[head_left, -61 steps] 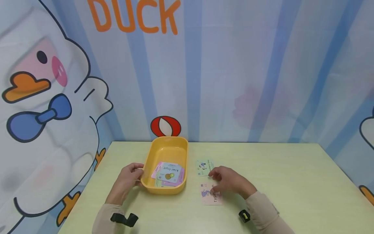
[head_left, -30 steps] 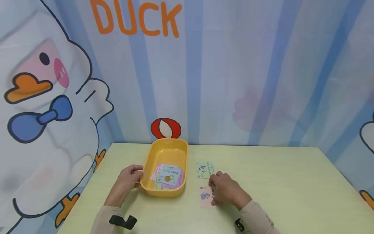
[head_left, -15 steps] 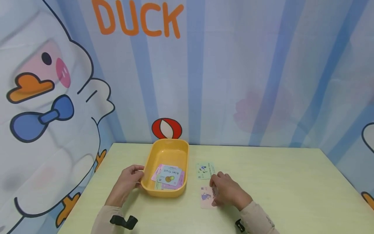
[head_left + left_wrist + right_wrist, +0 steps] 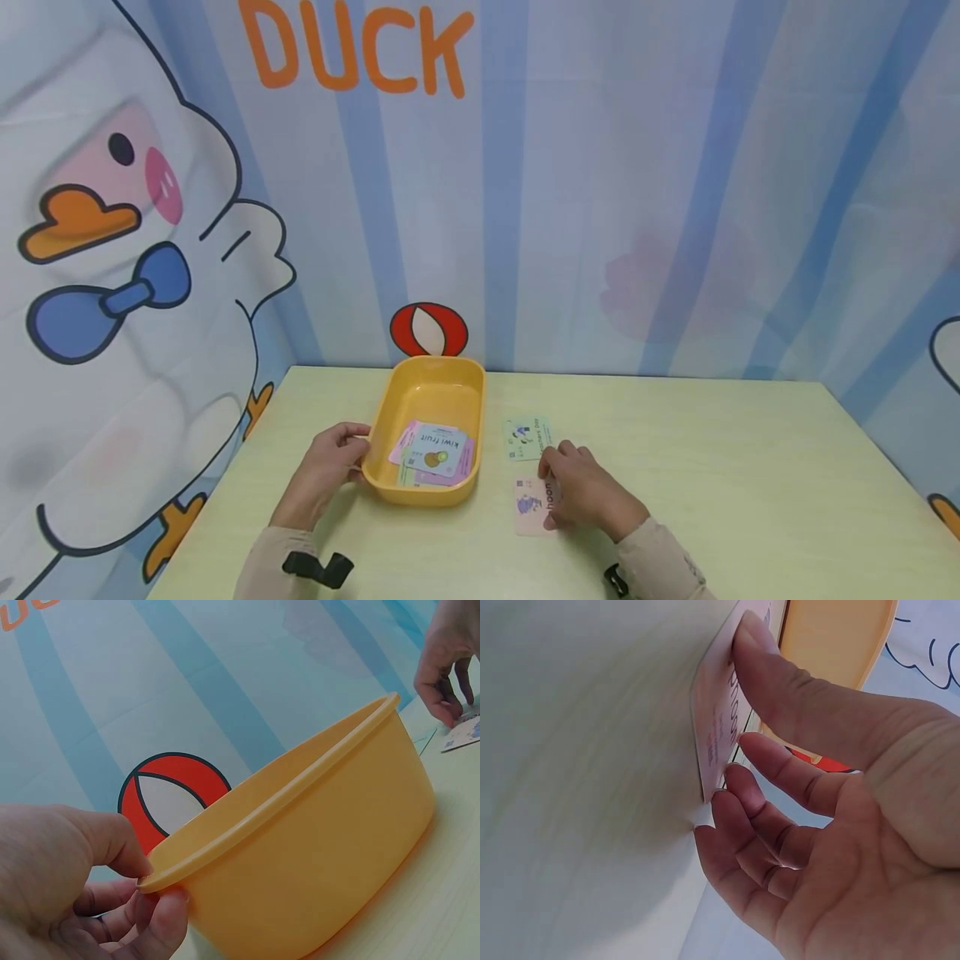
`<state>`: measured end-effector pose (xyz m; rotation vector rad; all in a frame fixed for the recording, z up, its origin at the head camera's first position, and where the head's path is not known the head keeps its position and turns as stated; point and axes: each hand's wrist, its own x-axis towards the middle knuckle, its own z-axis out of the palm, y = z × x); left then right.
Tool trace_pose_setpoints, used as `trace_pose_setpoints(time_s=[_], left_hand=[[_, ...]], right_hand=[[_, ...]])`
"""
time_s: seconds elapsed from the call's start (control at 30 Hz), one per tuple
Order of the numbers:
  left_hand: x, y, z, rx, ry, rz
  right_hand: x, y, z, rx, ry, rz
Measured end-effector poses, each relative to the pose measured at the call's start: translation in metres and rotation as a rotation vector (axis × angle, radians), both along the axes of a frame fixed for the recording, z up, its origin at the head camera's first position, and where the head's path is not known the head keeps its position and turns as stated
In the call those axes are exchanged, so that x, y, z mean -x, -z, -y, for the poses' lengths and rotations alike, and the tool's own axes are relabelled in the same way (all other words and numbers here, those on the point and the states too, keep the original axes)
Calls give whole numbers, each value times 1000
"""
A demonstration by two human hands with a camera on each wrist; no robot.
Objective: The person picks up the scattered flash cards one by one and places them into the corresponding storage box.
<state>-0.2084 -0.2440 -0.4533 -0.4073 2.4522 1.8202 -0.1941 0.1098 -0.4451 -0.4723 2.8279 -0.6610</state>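
Note:
My left hand point(image 4: 322, 471) pinches the left rim of a yellow plastic tub point(image 4: 438, 393), thumb and fingers on either side of the rim in the left wrist view. In the tub lie several flashcards, topped by a pale blue "kiwi fruit" card point(image 4: 435, 450). My right hand point(image 4: 592, 496) holds a pink flashcard point(image 4: 529, 505) by opposite edges between thumb and fingers, at the tabletop right of the tub. The hand covers part of its word. Just behind that card lies a green flashcard point(image 4: 525, 438), flat on the table.
The pale yellow table point(image 4: 712, 467) ends at the back against a blue striped curtain point(image 4: 562, 183) with printed ducks and a red ball. Black straps point(image 4: 318, 569) sit around the sleeves.
Since two seconds ago my right hand has come down around the pink card and taken its edges. The left hand has kept its hold on the tub's rim.

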Motion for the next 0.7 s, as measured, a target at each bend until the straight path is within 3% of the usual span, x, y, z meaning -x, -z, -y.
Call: trace_pose_setpoints(time_s=[0.7], left_hand=[[0, 0, 0, 0, 2, 4]], right_hand=[[-2, 1, -1, 9, -34, -55]])
